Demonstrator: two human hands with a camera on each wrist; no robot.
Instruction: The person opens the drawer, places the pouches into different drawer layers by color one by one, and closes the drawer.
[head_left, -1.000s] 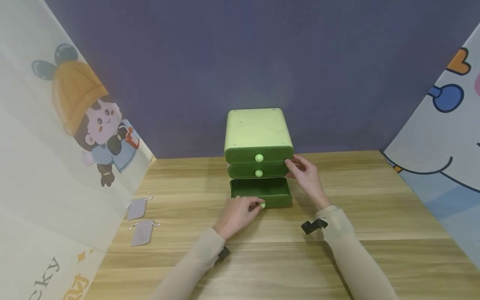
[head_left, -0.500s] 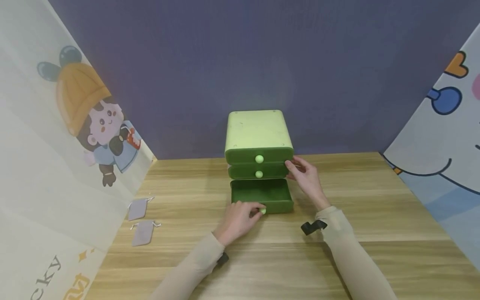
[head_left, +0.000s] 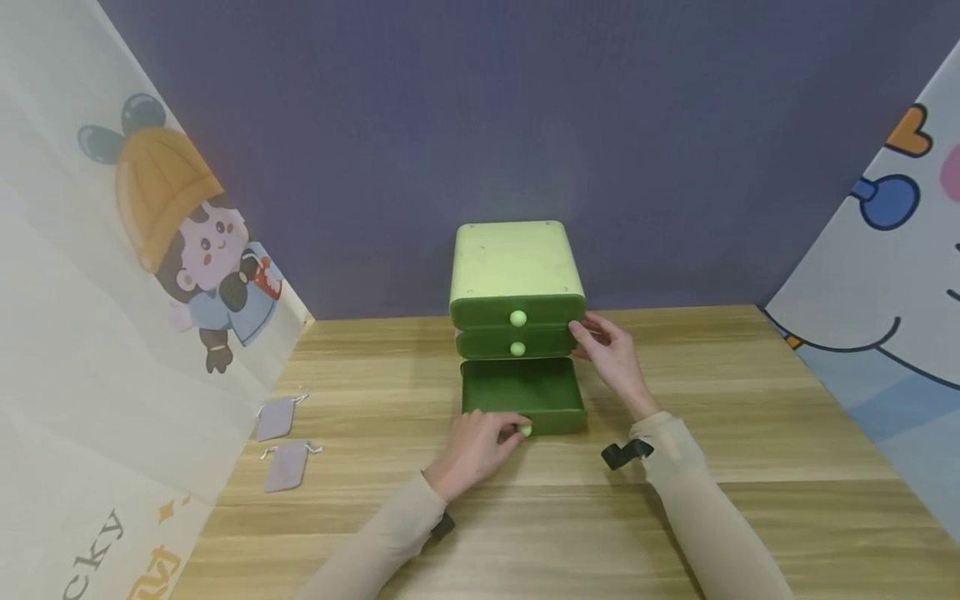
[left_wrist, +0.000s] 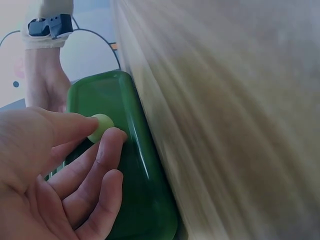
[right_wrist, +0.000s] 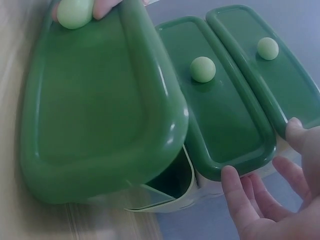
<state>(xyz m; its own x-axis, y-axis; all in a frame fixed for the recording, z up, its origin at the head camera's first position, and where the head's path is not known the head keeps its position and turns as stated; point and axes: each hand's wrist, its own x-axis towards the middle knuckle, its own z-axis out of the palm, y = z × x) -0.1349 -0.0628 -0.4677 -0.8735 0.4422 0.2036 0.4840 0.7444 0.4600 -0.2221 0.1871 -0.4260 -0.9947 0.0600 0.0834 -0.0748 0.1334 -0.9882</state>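
A small green drawer cabinet [head_left: 517,258] with a pale green top stands against the back wall. Its bottom drawer [head_left: 558,421] is pulled out toward me, and its inside shows bare. The top drawer [head_left: 483,311] and the middle drawer [head_left: 480,342] are in. With thumb and fingers my left hand [head_left: 476,446] pinches the round pale green knob [left_wrist: 103,126] of the bottom drawer. At the cabinet's right side my right hand [head_left: 611,354] steadies it, fingertips [right_wrist: 231,175] touching the edges of the upper two drawer fronts.
Two small grey drawstring pouches, one farther back [head_left: 276,418] and one nearer [head_left: 287,467], lie at the left of the wooden table [head_left: 600,533]. A dark blue wall [head_left: 375,167] rises behind, with printed panels on both sides.
My left hand has drawn the bottom drawer farther out toward me, showing more of its inside. The right hand has stayed at the cabinet's side.
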